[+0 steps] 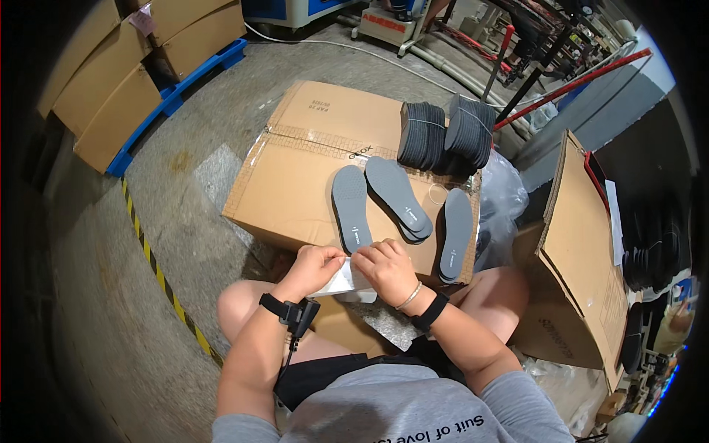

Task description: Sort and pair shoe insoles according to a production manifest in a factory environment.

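Note:
My left hand point(316, 269) pinches the upper edge of a small white sheet point(341, 281), which looks like a sheet of labels. My right hand point(385, 272) is closed at the sheet's other side, its fingertips hidden beneath. Just beyond them lies a grey insole point(349, 203), its heel end close to my fingers. To its right rests a small pile of grey insoles point(399, 198), and farther right a second pile point(453, 235). Two tied bundles of dark insoles point(422, 136) stand at the box's far right corner. A thin pale band point(437, 193) lies between the piles.
The closed cardboard box point(295, 177) serves as a work surface before my knees. An open carton point(569, 280) stands at right, with clear plastic point(504, 188) beside the box. Stacked cartons point(118, 111) sit on a blue pallet point(173, 100) at far left. Yellow-black tape point(159, 275) marks the floor.

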Demonstrator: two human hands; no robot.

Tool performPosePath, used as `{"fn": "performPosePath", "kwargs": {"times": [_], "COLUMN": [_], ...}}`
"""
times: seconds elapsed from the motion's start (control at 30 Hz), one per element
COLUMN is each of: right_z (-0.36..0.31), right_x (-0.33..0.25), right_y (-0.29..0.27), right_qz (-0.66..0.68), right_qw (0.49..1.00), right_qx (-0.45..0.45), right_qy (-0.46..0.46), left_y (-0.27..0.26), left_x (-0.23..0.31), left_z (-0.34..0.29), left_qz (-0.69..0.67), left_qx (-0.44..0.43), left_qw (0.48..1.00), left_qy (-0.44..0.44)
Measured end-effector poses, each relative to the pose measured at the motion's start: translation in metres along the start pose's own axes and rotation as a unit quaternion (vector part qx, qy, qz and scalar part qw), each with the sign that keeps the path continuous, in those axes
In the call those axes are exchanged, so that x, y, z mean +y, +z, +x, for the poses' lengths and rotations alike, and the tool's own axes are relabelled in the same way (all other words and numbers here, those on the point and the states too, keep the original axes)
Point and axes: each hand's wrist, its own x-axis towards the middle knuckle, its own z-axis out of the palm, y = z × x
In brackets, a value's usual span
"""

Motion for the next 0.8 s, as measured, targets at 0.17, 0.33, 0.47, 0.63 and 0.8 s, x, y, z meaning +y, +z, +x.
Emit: {"fn": "performPosePath", "kwargs": {"times": [0.17,0.33,0.47,0.63,0.8], "right_z": [0.001,0.010,0.034,0.055,0.065], "right_x": [0.003,0.015,0.043,0.068,0.068], "right_y": [-0.002,0.000,-0.002,0.014,0.023], "right_qz": [0.024,0.207,0.305,0.221,0.208], "right_qw": [0.999,0.976,0.929,0.958,0.952], "right_qx": [0.001,-0.009,-0.077,-0.159,-0.216], "right_qy": [-0.039,0.065,0.195,0.089,0.053], "left_y": [0.002,0.002,0.010,0.013,0.012], "left_x": [-0.005,-0.004,-0.005,0.005,0.005], "left_z": [0.001,0.001,-0.005,-0.002,-0.002], "left_qz": [-0.050,-0.056,0.054,0.108,0.146], "left_qx": [-0.015,-0.023,-0.046,-0.084,-0.098], "left_qw": [0.998,0.997,0.996,0.989,0.983], "left_qy": [-0.035,-0.054,0.045,0.062,0.054]}}
